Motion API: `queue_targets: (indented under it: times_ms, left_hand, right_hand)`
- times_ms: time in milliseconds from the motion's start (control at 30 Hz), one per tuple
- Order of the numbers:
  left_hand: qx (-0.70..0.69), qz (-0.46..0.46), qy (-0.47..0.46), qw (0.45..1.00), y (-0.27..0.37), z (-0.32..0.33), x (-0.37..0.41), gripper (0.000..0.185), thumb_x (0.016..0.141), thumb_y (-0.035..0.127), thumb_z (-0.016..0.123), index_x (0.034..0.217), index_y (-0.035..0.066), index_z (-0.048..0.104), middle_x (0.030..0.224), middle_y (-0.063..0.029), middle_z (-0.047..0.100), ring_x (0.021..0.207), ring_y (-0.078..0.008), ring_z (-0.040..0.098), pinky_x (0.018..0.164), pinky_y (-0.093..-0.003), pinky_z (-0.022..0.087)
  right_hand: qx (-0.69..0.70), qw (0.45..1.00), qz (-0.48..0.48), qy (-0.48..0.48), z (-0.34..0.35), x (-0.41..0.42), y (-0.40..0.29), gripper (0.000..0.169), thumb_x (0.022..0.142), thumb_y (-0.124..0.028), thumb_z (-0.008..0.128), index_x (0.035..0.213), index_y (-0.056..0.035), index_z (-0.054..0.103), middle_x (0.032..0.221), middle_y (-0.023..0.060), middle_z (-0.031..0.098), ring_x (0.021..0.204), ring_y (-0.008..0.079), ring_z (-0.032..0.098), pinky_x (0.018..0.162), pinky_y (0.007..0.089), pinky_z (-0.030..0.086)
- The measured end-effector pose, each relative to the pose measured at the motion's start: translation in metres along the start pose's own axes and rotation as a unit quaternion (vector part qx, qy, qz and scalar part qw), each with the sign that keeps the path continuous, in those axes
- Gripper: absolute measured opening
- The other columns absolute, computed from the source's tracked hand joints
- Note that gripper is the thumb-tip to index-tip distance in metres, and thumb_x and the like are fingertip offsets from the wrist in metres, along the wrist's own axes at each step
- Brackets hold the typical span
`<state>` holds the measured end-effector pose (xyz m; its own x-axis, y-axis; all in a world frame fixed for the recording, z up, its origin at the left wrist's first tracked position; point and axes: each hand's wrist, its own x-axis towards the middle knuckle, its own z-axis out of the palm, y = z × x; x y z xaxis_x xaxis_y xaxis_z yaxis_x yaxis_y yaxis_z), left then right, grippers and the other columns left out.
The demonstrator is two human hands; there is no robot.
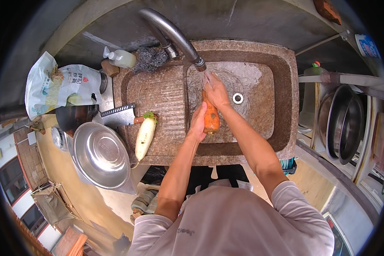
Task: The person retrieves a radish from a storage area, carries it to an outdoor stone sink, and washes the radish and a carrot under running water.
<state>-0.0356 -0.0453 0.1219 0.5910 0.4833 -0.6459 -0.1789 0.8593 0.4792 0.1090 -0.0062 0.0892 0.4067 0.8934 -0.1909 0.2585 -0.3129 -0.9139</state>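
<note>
A large orange carrot (212, 120) is held over the basin of a speckled stone sink (283, 96). My left hand (198, 121) grips it from the left side, around its thicker lower end. At the upper end my right hand (216, 91) lies over the carrot, under water running from the metal faucet (200, 62). How firmly the right fingers close on it is partly hidden. Water ripples across the basin floor near a white-ringed drain (237, 98). On the ribbed drainboard (161, 96) to the left lies a white radish (145, 137) with a short green top.
Beside the radish is a cleaver (120, 116) with a wooden handle. A metal basin (100, 155) stands at the left. Behind the drainboard are a pump bottle (123, 58), a dark scouring mesh (150, 60) and a plastic bag (64, 86). Metal pans (345, 124) stand in a right-hand rack.
</note>
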Motion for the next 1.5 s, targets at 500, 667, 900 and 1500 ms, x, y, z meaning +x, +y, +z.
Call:
queue_targets:
  times_ms: [500,667,900,1500]
  left_hand:
    - [-0.02,0.004,0.107,0.994,0.006,-0.005,0.008,0.05,0.098,0.047,0.044,0.122,0.004,0.051,0.104,-0.0092,0.062,0.09,-0.0178,0.062,0.075,-0.0346,0.053]
    - [0.037,0.02,0.111,0.993,0.035,-0.02,0.025,0.048,0.099,0.043,0.044,0.118,0.001,0.054,0.105,-0.0093,0.062,0.092,-0.018,0.062,0.078,-0.0338,0.053]
    - [0.063,0.012,0.121,0.991,0.012,-0.01,0.015,0.049,0.099,0.044,0.042,0.122,0.0,0.051,0.105,-0.009,0.063,0.089,-0.0178,0.063,0.076,-0.0352,0.053]
    - [0.463,0.176,0.075,0.866,0.035,-0.034,0.007,0.05,0.098,0.039,0.035,0.114,-0.002,0.057,0.096,-0.0285,0.063,0.094,-0.0464,0.059,0.081,-0.0482,0.045]
  right_hand:
    - [-0.069,0.992,0.042,-0.097,0.009,0.019,-0.033,0.054,0.087,-0.012,0.053,0.138,0.0011,0.041,0.146,0.0264,0.032,0.128,0.0375,0.043,0.106,0.0366,0.036]
    - [-0.122,0.977,-0.167,0.051,0.029,-0.051,-0.018,0.047,0.091,-0.021,0.051,0.136,-0.0064,0.045,0.123,0.0304,0.053,0.116,0.0393,0.054,0.095,0.0434,0.042]
    - [-0.187,0.981,-0.04,-0.033,0.021,0.026,-0.012,0.055,0.089,-0.02,0.049,0.14,-0.0015,0.037,0.139,0.0256,0.041,0.125,0.0419,0.044,0.102,0.0434,0.038]
    - [-0.265,0.961,-0.07,0.03,0.02,0.02,-0.004,0.045,0.085,-0.018,0.054,0.126,0.0,0.052,0.102,0.0208,0.059,0.096,0.0341,0.058,0.084,0.041,0.047]
